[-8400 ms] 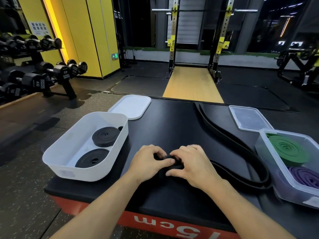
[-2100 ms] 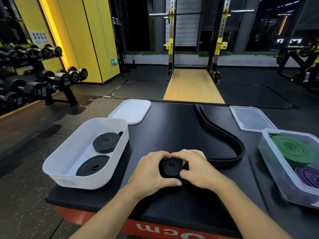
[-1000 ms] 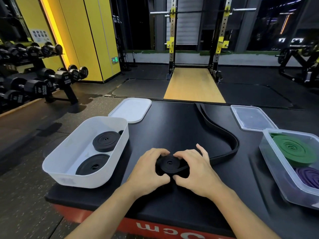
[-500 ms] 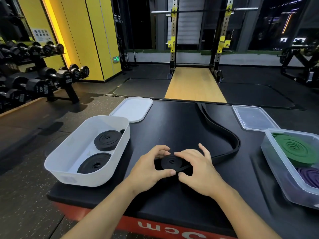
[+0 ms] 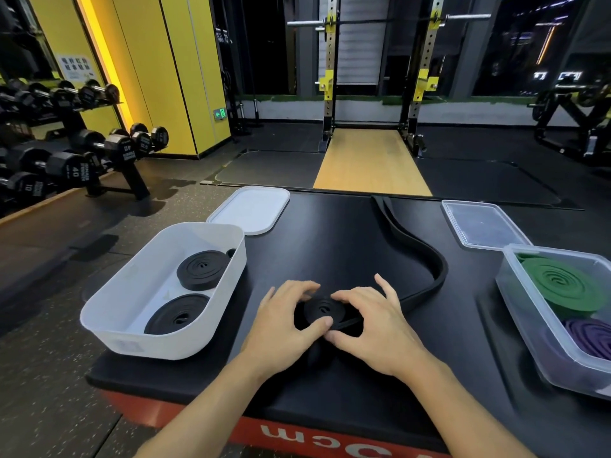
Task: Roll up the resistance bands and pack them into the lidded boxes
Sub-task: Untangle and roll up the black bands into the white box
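Head view: left hand (image 5: 281,322) and right hand (image 5: 373,322) both curl round the half-wound black band (image 5: 322,310), lying flat near the padded platform's (image 5: 330,233) front edge. Its loose tail (image 5: 438,271) snakes toward the far edge. Best keep each wrap tight and level, feeding the tail in steadily, before moving it to the white box (image 5: 165,350) at the left edge.

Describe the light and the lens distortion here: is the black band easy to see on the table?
Head view: dim gym light, so the black band hardly stands out from the black table; head view: the wide lens makes the yellow wall panels lean; head view: the left hand and right hand on its coil look sharp, without blur.
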### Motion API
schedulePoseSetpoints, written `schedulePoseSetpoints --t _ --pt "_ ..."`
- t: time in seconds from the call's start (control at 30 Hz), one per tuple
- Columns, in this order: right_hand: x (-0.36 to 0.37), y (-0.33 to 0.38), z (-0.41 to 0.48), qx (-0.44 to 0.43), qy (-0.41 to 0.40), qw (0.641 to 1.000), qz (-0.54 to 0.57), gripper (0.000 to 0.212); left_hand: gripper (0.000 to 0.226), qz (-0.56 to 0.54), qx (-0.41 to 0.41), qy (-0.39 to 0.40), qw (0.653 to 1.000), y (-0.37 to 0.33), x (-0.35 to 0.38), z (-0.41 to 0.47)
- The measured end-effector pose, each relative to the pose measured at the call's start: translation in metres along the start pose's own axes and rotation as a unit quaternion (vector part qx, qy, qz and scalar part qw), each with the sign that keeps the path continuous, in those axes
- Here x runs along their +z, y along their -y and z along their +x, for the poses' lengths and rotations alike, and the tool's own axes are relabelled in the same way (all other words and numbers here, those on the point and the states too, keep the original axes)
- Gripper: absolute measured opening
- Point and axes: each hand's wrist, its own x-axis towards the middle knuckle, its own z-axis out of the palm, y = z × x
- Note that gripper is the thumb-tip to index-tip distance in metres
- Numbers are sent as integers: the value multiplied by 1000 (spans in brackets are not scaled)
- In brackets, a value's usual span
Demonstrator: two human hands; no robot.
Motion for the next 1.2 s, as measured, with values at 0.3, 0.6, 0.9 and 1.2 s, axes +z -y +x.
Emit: schedulePoseSetpoints --t 0.3,0.6,0.9,1.2 --pt "1 0 2 32 -11 999 14 62 52 -23 7 -9 1000 13 3 8" --pt "-2 -1 -2 13 31 998 49 75 49 -37 -25 26 999 9 -1 8" --pt "0 0 2 0 -1 1000 5 76 47 15 -12 -35 999 5 4 4" --pt "0 1 3 27 -24 999 -2 72 67 48 0 -11 999 4 4 4"
